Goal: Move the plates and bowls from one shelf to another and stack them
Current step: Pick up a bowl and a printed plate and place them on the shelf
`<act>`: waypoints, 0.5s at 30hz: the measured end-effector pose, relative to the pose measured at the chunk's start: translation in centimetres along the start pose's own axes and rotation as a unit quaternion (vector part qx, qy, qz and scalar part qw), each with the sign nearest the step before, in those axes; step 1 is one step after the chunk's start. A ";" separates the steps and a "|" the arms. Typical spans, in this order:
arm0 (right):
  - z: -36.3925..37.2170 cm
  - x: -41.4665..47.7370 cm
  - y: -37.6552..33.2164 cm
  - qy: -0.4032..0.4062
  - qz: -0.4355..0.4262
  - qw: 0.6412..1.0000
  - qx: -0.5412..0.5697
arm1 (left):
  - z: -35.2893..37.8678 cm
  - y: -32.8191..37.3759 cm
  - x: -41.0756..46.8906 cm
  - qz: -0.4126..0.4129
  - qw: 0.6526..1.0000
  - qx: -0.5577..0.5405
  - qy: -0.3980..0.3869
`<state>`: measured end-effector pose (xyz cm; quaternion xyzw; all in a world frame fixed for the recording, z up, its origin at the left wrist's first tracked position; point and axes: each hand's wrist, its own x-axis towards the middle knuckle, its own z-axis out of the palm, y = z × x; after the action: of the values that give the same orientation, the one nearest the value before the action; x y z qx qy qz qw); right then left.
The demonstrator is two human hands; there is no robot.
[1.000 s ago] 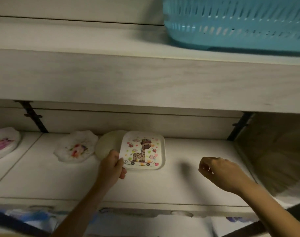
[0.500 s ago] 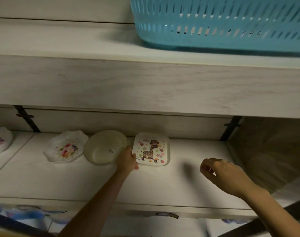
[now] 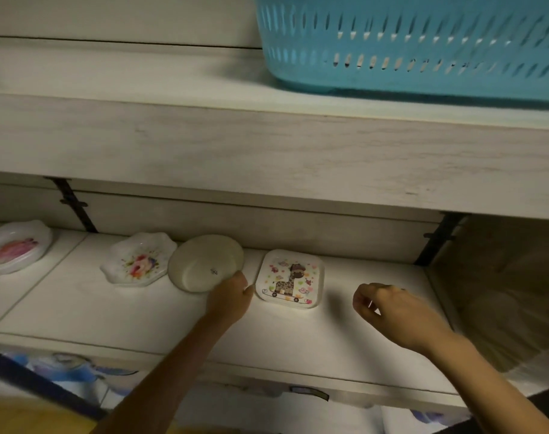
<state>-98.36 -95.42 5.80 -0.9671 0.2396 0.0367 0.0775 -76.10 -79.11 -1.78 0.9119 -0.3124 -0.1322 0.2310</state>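
Likely trouble: a shallow touch from the left hand (image 3: 231,297) could tip the cream round plastic bowl (image 3: 201,264) on the pale wooden shelf (image 3: 110,308), or shove it into the scalloped white floral plate (image 3: 138,261) just beside at 9 o'clock. Rests at the bowl's 4 o'clock rim; fingers hidden, grip impossible to tell. Right hand (image 3: 398,311): loosely curled, empty, hovering at 3 o'clock of the square giraffe-print plate (image 3: 290,278).

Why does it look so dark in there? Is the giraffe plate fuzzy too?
Head view: the light is dim, likely because the upper shelf board shades the lower shelf. Head view: the giraffe plate is sharp enough to make out its picture, but the blue basket looks a bit smeared. Head view: a soft shadow lies between that plate and the right hand.
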 end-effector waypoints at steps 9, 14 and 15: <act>1.5 3.8 -7.2 0.007 -0.137 0.991 0.001 | -6.9 -5.1 -7.5 0.001 0.986 0.112 0.124; 1.8 5.2 -13.7 0.005 -0.210 0.978 0.011 | -10.2 -10.1 -10.9 -0.050 0.980 0.118 0.150; 1.8 5.4 -15.0 0.011 -0.221 0.975 0.009 | -10.9 -11.3 -11.5 -0.053 0.979 0.115 0.160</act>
<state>-86.63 -84.45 5.41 -0.9957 0.0214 0.0057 0.0895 -75.08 -60.29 2.98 0.9569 -0.2359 0.0402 0.1643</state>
